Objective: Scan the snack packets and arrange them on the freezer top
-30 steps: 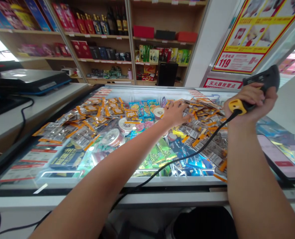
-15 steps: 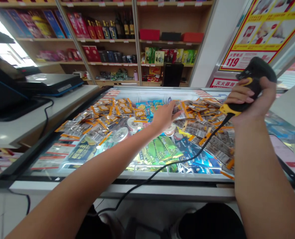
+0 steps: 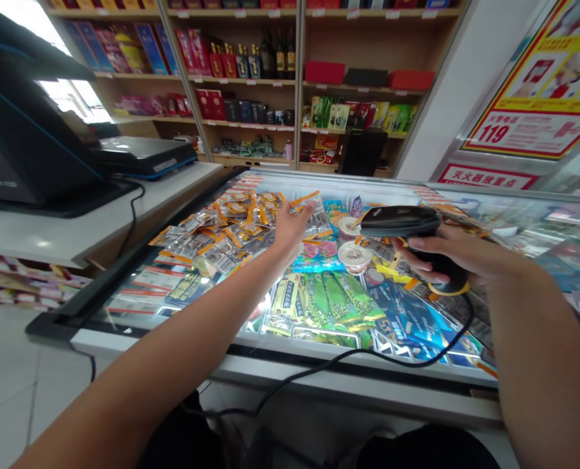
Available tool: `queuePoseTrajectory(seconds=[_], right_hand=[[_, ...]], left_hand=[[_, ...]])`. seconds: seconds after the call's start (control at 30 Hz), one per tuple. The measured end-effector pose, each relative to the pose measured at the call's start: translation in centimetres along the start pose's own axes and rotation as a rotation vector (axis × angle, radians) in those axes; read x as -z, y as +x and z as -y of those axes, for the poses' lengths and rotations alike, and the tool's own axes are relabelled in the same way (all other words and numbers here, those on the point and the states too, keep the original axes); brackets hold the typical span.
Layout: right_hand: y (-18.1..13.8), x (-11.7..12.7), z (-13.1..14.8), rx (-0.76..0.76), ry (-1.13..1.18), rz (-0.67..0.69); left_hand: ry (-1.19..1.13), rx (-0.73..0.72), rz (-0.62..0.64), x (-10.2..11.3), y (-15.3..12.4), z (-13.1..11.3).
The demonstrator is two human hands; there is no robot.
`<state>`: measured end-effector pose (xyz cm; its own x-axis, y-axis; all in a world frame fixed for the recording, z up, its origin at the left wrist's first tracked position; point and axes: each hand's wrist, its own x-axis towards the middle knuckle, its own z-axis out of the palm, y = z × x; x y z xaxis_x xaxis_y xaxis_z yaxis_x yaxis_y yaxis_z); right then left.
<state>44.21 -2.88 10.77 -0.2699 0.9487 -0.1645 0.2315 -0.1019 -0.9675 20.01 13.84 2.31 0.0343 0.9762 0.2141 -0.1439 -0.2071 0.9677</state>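
Observation:
My right hand [image 3: 459, 254] is wrapped round a black and yellow barcode scanner [image 3: 398, 223], its head pointing left over the glass. A black cable [image 3: 341, 355] hangs from its handle. My left hand [image 3: 290, 225] is closed on a clear snack packet [image 3: 320, 218] with orange edges, above the left pile of similar packets [image 3: 234, 215]. More of these lie on the right, partly hidden behind the scanner and my right hand. Between the piles, round tubs [image 3: 354, 257] and green ice-pop packs [image 3: 336, 296] show inside the freezer.
The glass-topped freezer [image 3: 148, 339] has a white front edge. On the left a counter [image 3: 70, 238] carries a dark scale [image 3: 143, 156] and a black machine [image 3: 30, 130]. Shelves of boxes and bottles stand behind. A phone-like black panel [image 3: 363, 150] stands beyond the freezer.
My left hand has moved left across the glass and now holds a packet. My right hand has lowered the scanner and swung its head leftward. The view has turned slightly left.

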Motion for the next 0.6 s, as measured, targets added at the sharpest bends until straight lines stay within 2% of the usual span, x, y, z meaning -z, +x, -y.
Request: queuePoseTrajectory(seconds=[0.03,0.17,0.3,0.4,0.5,0.6], right_hand=[[0.2,-0.3,0.0,-0.027,-0.046,0.026],[1.3,-1.7,-0.3,-0.085,-0.041,-0.07],[1.9,-2.2,-0.7,-0.101,-0.026,-0.126],[2.0,-2.0,-1.1,-0.066,-0.006,-0.12],[2.0,-1.8,-1.3,-0.043,-0.022,-0.103],[2.1,-1.8,-1.0,-0.009,-0.022,-0.086]], left_hand=[[-0.059,0.035,0.004,0.0,-0.1,-0.4],[-0.229,0.17,0.056,0.1,-0.2,-1.2],[-0.183,0.195,0.055,0.2,0.0,-1.2],[-0.215,0.203,0.06,0.2,0.0,-1.1],[-0.23,0.19,0.059,0.2,0.1,-1.0],[-0.011,0.033,0.054,0.4,0.2,-1.0]])
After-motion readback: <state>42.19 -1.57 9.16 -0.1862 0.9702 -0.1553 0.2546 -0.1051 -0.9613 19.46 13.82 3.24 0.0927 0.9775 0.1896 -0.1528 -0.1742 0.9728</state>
